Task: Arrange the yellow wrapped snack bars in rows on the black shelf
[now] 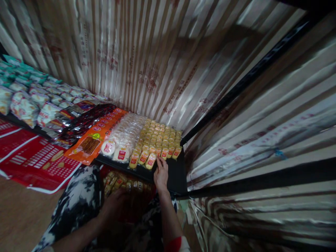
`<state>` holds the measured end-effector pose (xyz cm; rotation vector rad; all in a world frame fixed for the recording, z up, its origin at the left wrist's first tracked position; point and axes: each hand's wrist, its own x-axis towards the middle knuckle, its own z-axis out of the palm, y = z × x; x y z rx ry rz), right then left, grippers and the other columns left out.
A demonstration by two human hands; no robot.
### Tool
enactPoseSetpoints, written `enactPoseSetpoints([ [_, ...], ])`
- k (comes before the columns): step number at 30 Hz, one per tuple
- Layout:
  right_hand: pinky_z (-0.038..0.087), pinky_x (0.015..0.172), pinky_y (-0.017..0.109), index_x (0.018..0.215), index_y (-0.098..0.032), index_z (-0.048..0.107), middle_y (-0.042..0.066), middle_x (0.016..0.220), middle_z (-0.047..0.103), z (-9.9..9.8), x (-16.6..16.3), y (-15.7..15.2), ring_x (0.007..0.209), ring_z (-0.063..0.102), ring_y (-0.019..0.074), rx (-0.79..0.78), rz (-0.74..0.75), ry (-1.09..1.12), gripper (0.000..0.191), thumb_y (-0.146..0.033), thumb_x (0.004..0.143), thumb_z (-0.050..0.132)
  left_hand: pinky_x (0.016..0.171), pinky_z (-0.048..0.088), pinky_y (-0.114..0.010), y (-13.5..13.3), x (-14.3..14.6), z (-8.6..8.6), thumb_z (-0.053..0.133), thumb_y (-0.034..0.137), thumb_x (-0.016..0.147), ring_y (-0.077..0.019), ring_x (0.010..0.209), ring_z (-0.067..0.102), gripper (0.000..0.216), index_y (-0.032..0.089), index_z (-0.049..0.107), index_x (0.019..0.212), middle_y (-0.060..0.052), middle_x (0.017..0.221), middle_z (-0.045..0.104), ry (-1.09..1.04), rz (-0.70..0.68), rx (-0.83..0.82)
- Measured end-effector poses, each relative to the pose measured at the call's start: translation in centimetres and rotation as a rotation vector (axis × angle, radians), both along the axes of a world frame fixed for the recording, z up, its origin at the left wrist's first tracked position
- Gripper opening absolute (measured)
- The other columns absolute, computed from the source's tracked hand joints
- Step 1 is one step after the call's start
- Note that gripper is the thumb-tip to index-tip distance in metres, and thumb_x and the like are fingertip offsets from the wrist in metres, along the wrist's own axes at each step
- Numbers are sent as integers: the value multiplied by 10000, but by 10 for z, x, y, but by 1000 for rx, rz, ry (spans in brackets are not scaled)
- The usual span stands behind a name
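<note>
From my remote view, the right hand [161, 171] had its fingertips at the front row of yellow packets [157, 140], which sat at its twelve o'clock on the black shelf [175, 176]; I couldn't tell whether it gripped one. At its ten o'clock lay white round packs [122, 140], then an orange bag [90, 143]. My left hand [115, 201], toward eight o'clock, was by the lower packets [131, 184], too dark to read its grip.

Yellow packets [150, 161], label print [144, 157] illegible

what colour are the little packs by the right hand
The little packs are yellow, with red patches along the front, best seen in the head view.
</note>
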<state>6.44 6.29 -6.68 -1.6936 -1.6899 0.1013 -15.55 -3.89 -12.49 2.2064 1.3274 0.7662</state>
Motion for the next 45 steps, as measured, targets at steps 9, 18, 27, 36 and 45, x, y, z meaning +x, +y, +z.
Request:
enactPoseSetpoints([
  [9, 431, 914, 342, 1250, -241, 508, 63, 1199, 505, -4, 1, 4, 1096, 456, 193, -66, -18, 34, 597, -46, 722, 312, 957, 450, -360, 45, 76, 61, 336, 69, 792, -183, 1142, 473, 431, 124, 510, 1183, -120, 1233, 524, -53, -40, 165],
  [18, 423, 932, 328, 1274, -277, 476, 43, 1203, 509, 0, -1, 1, 1121, 453, 185, -100, -24, 93, 559, -87, 776, 306, 920, 447, -432, 79, 114, 35, 264, 141, 885, -268, 1228, 402, 426, 33, 456, 1249, -182, 1306, 472, 98, 93, 362],
  [27, 425, 928, 283, 1278, -266, 469, 26, 1264, 483, 1, -1, 1, 1123, 462, 157, -147, -54, 67, 558, -65, 779, 323, 948, 430, -402, 86, 125, 35, 254, 179, 894, -259, 1241, 400, 468, 4, 375, 1311, -185, 1338, 436, 223, 177, 401],
  [36, 401, 956, 300, 1300, -256, 444, 27, 1275, 478, 4, -1, 1, 1133, 443, 173, -151, -36, 5, 583, -49, 768, 325, 979, 426, -429, 94, 122, 29, 254, 154, 899, -256, 1273, 362, 460, 29, 343, 1333, -170, 1314, 469, 176, 200, 460],
  [45, 427, 898, 305, 1298, -239, 450, 16, 1310, 469, 1, 0, 5, 1053, 469, 194, -195, -51, -56, 534, -102, 796, 332, 1004, 409, -427, 99, 120, 32, 286, 206, 897, -282, 1306, 300, 482, 2, 334, 1332, -189, 1346, 424, 186, 181, 482],
])
